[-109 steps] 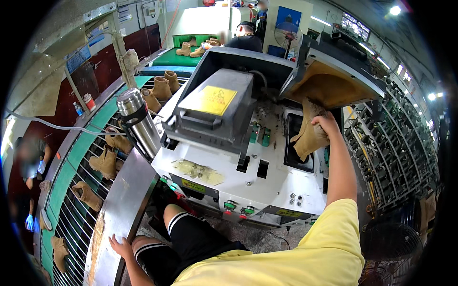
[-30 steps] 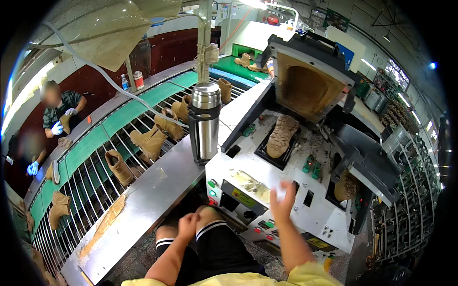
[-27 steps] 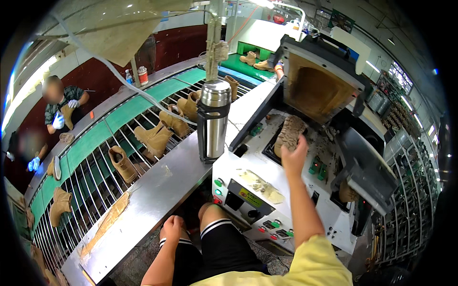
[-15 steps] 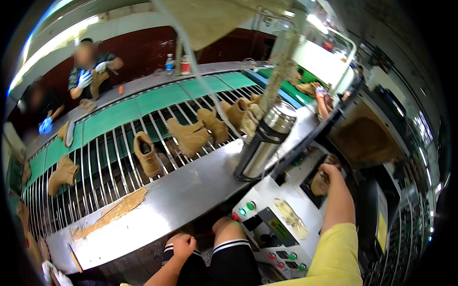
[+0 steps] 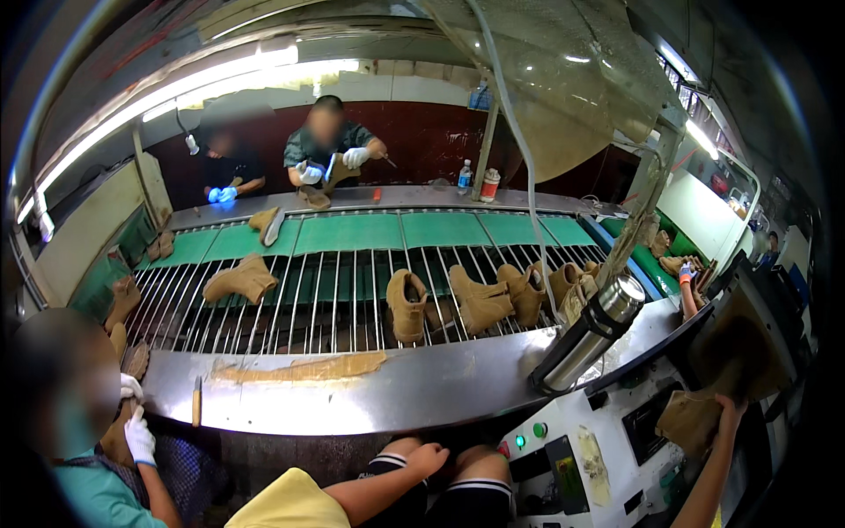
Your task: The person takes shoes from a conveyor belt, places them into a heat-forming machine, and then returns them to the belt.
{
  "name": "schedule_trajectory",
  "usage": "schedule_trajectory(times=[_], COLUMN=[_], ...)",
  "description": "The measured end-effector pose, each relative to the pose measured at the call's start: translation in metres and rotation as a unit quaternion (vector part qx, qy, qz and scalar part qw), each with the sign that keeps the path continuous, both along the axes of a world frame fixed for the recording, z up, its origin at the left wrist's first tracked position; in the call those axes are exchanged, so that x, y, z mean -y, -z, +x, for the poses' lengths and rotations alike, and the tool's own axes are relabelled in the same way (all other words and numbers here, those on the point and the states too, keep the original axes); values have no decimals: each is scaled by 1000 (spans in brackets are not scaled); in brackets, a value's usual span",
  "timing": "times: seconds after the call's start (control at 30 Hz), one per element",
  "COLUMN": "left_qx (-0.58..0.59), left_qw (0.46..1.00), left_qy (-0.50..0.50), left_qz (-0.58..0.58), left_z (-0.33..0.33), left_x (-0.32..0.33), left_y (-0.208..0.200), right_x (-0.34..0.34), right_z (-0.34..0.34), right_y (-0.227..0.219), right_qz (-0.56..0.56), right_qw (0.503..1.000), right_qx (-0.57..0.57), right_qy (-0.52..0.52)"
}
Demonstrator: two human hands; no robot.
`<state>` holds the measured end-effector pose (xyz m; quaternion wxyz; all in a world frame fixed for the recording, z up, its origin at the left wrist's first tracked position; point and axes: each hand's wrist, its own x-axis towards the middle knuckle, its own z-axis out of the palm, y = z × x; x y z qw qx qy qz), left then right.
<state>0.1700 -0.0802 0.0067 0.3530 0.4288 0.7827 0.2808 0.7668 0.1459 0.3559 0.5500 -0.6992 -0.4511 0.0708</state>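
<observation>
My right hand (image 5: 729, 412), at the right beside the machine, grips a tan suede boot (image 5: 687, 422). The boot hangs over the machine's side, just below a dark raised panel with a brown face (image 5: 735, 339). My left hand (image 5: 429, 460) rests on my thigh near the knee, fingers curled in, with nothing visible in it. Between my knees and the boot sits the white machine control panel (image 5: 546, 440), which has a lit green button, a red one and a small screen.
A metal-bar roller conveyor (image 5: 334, 299) carries several tan boots (image 5: 407, 306). A steel thermos (image 5: 594, 330) leans on the metal ledge (image 5: 290, 405), where a wooden-handled knife (image 5: 196, 403) lies. A gloved co-worker (image 5: 88, 440) is close at left; two more people work across the conveyor.
My view has swung left, bringing the near co-worker in. My right hand has drawn the boot out of the machine's recess. The left hand stays on my thigh.
</observation>
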Motion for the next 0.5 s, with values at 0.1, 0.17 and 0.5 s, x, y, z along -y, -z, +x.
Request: schedule_trajectory(times=[0.1,0.17,0.5], left_qx=[587,672,751], left_qw=[796,706,611], left_qy=[113,218,1], left_qz=[-90,-39,249], left_z=[46,87,3], left_x=[-17,-4,53], left_y=[-42,-117,-233], right_x=[100,165,241], right_z=[-92,-148,-368], right_y=[-21,-20,48], right_qz=[85,108,-87], right_qw=[981,956,821], right_qx=[-162,-230,-170], right_qy=[-59,-147,-538])
